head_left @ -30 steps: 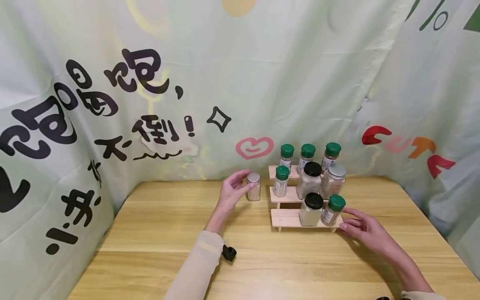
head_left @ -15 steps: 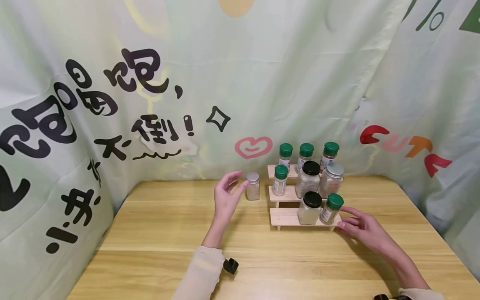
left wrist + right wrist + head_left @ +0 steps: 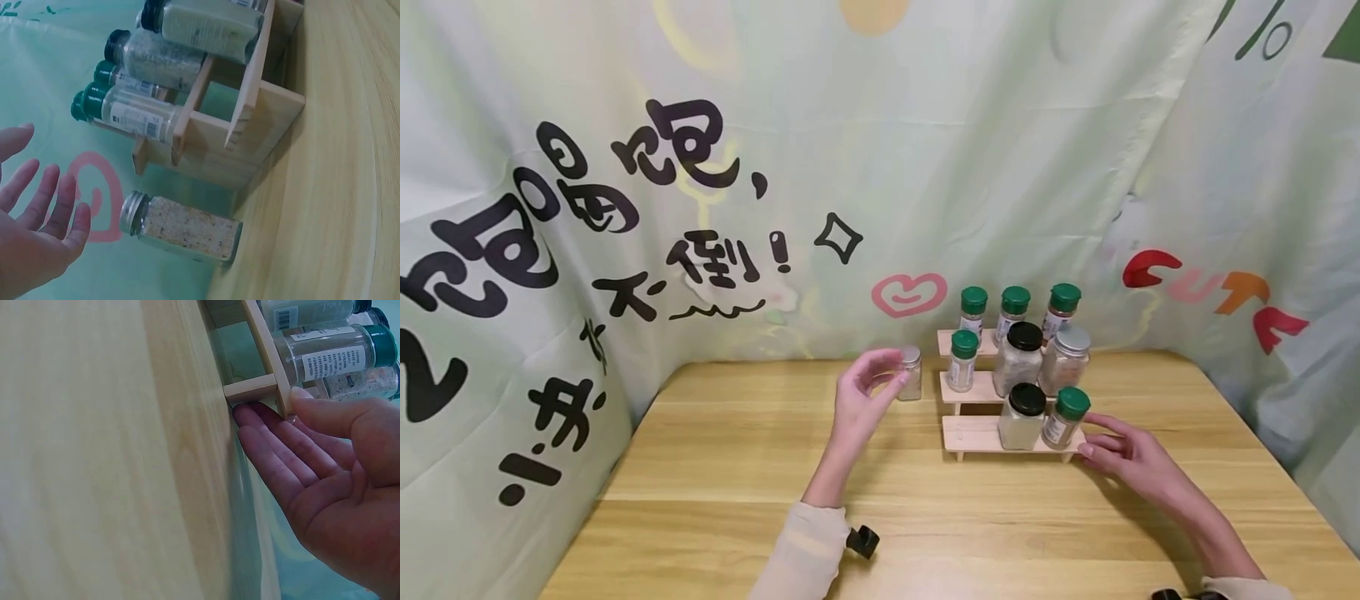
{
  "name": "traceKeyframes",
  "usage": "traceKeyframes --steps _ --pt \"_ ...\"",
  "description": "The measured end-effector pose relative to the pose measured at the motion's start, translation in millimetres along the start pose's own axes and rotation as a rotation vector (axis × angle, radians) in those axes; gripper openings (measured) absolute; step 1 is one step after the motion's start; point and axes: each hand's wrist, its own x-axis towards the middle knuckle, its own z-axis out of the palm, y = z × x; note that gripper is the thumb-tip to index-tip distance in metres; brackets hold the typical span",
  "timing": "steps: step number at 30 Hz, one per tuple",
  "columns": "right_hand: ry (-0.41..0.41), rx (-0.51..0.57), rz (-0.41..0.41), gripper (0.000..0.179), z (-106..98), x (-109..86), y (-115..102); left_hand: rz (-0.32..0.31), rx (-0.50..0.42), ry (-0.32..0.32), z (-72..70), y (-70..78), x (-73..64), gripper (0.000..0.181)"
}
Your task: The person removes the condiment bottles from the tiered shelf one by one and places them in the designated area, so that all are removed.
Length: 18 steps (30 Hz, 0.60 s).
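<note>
A square glass jar (image 3: 912,385) with a silver lid stands upright on the table, left of the stepped wooden spice rack (image 3: 966,435). Pale speckled seasoning fills this jar (image 3: 187,230), seen whole in the left wrist view. My left hand (image 3: 859,406) is beside its lid, fingers loosely bent and apart, with a gap to the glass in the left wrist view. At the rack's front right corner, my right hand (image 3: 1138,468) holds the end of the lowest shelf. My right thumb lies on the shelf's edge and the fingers reach under it (image 3: 312,450).
Three green-capped spice bottles (image 3: 1015,302) stand on the top tier. Below are a green-capped bottle (image 3: 962,362), a black-lidded jar (image 3: 1018,367) and a silver-lidded jar (image 3: 1066,362). The lowest tier bears another black-lidded jar (image 3: 1024,425) and green-capped bottle (image 3: 1064,421). A printed cloth (image 3: 820,167) hangs behind.
My left hand drew back leftward from the silver-lidded jar, then came a little to the right beside its lid again. The jar stays standing in place. My right hand keeps its position at the rack.
</note>
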Motion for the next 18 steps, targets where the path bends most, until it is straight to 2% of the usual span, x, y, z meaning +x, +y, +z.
traceKeyframes --steps 6,13,18 --pt "0.006 -0.005 -0.015 0.059 0.7 -0.5 0.0 -0.005 -0.003 -0.083 7.5 5.6 -4.4 0.033" --pt "-0.001 -0.011 -0.049 0.058 -0.1 0.0 -0.6 -0.022 -0.006 -0.144 20.0 4.0 -10.7 0.032" --pt "-0.003 -0.014 -0.019 0.059 -0.5 -0.3 -1.5 -0.033 -0.005 -0.186 30.0 2.5 -15.2 0.033"
